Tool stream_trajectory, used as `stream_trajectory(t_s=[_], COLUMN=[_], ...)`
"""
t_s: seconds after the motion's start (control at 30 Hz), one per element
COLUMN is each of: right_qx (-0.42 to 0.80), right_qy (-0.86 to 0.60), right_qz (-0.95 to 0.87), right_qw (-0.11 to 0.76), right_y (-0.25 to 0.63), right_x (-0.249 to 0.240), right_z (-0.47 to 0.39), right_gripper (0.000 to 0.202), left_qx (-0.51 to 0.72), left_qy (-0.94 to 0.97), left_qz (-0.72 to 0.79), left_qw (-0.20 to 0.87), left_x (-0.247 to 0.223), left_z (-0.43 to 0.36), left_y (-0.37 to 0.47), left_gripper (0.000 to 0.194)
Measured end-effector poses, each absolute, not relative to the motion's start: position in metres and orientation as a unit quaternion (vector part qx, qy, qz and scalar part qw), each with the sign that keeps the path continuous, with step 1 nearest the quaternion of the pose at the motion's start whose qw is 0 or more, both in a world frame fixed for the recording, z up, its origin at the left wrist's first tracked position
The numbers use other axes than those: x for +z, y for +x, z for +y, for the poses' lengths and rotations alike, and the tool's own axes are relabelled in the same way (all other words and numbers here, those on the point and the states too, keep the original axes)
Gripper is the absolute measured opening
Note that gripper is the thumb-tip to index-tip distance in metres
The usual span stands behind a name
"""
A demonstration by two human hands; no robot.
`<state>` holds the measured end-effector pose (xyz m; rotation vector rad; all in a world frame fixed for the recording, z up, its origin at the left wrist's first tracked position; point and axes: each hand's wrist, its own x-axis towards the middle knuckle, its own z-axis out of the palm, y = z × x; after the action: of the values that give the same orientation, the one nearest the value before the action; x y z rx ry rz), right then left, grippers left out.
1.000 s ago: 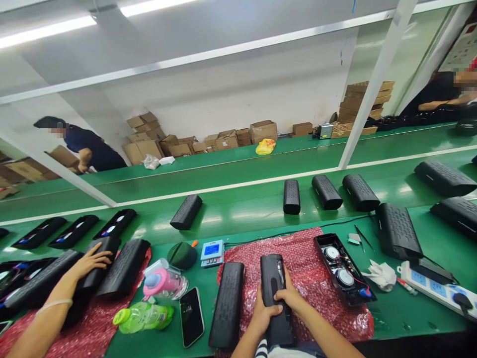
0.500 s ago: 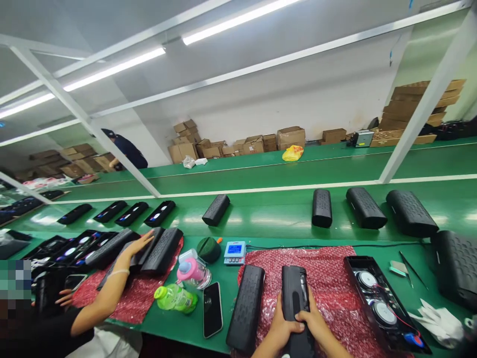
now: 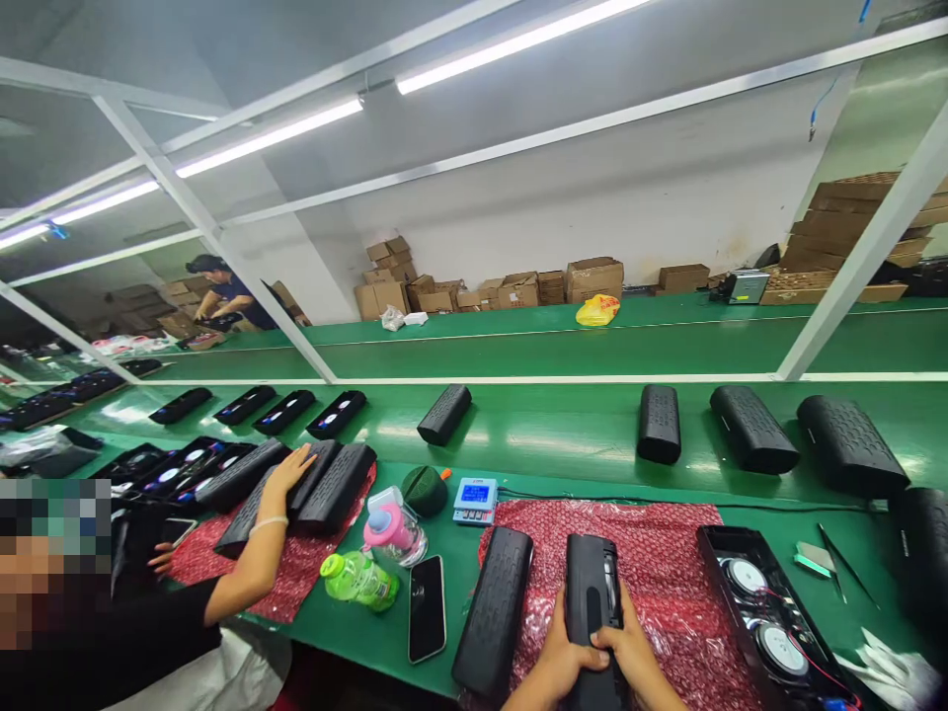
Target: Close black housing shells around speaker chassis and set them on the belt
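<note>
Both my hands grip a black speaker (image 3: 591, 583) over the red bubble wrap. My left hand (image 3: 561, 654) wraps its left side, while my right hand (image 3: 628, 644) holds the right side; the thumbs meet on its face. To the left lies another closed black speaker (image 3: 495, 612), partly on the wrap. On the right sits an open speaker shell (image 3: 730, 541) with two round white-centred drivers and red wires inside. Red bubble wrap (image 3: 667, 563) spreads beneath the held speaker. The lower end of the held speaker runs out of the picture.
Left of me, a co-worker's hand (image 3: 291, 471) rests on black speakers. Nearby are a phone (image 3: 428, 607), a green bottle (image 3: 360, 581), a pink-topped bottle (image 3: 395, 533) and a small meter (image 3: 475, 501). Several speakers line the green conveyor (image 3: 548, 425). Tweezers (image 3: 848, 563) lie right.
The view has shifted slightly left, so most things sit further right in it. My hands keep their hold on the speaker. A person at the back has turned and bent their arms.
</note>
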<state>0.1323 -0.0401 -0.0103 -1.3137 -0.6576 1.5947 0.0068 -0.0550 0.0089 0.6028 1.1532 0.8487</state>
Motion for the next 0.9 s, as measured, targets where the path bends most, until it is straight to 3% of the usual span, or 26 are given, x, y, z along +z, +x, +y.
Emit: stream_trajectory(t_s=[0.33, 0.9], right_qx=[0.648, 0.658], right_qy=[-0.543, -0.542], right_qz=[-0.291, -0.280], right_qw=[0.447, 0.442], right_y=[0.134, 0.135], right_x=[-0.008, -0.008], right_z=[-0.039, -0.039], right_gripper=[0.101, 0.111], left_qx=[0.405, 0.392], left_qy=[0.254, 0.267], left_qz=[0.509, 0.507], left_qw=[0.716, 0.720], left_x=[-0.001, 0.000], left_z=[-0.053, -0.057], left_y=[0.007, 0.006], left_gripper=[0.134, 0.129])
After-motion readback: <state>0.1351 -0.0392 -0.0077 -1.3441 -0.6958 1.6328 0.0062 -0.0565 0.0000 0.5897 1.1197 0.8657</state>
